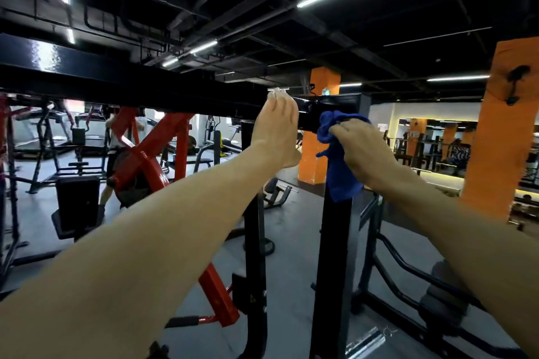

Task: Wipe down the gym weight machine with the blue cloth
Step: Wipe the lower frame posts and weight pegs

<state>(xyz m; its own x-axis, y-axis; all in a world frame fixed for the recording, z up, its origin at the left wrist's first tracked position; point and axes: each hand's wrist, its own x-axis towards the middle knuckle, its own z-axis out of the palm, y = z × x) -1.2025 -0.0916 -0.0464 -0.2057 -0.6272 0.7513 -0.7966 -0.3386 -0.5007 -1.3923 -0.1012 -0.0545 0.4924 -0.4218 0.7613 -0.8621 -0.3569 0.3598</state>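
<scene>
We braced our flat left hand (277,122) on the black crossbar (145,87). Just beside it, our right hand (354,144) clutched the blue cloth (335,154); firm, overlapping strokes along the crossbar seemed best.

My left hand (275,125) lies flat against the machine's overhead beam (116,81), fingers hooked over its top edge. Just right of it, my right hand (354,143) presses the cloth (335,154) on the beam above an upright post (332,271). A pillar (318,131) stands far behind.
</scene>
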